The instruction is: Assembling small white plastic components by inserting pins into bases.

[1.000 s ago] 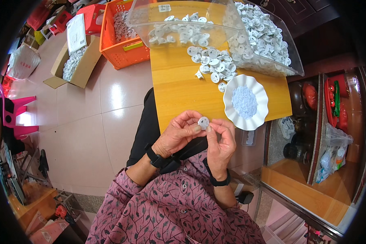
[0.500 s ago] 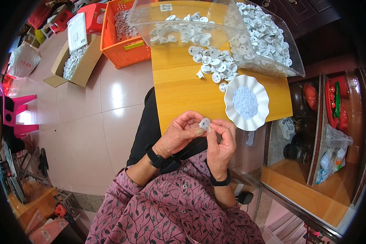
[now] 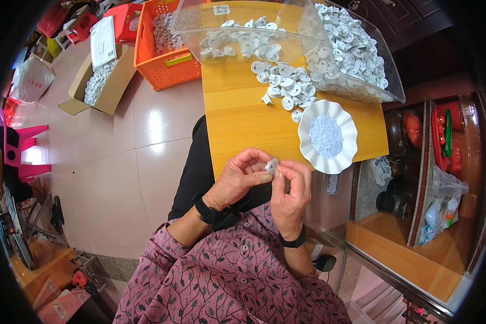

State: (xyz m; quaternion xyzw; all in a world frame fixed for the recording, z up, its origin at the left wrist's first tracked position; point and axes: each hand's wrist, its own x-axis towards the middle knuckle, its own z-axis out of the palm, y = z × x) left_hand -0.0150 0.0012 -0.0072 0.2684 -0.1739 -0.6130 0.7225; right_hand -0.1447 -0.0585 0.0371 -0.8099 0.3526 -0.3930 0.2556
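A small white round plastic part [image 3: 272, 165] is pinched between my two hands at the table's near edge, tilted partly side-on. My left hand [image 3: 243, 174] grips it between thumb and fingertips from the left. From the right, my right hand [image 3: 291, 193] presses thumb and index finger against it; any smaller piece between those fingertips is hidden. Beyond my hands, a loose heap of similar white parts [image 3: 287, 86] lies on the yellow wooden table [image 3: 243, 119]. To the right of the heap stands a white scalloped dish [image 3: 346, 154] holding many tiny pale-blue pieces [image 3: 325, 136].
Two clear plastic bins, one on the left [image 3: 200, 24] and one on the right [image 3: 397, 89], hold more white parts at the table's far side. An orange crate [image 3: 162, 75] and an open cardboard box [image 3: 116, 89] stand on the floor at left. Shelves [image 3: 399, 237] flank the right.
The white part has turned from facing up to a more edge-on tilt between my fingers. My right hand has shifted very slightly left; everything else stays put.
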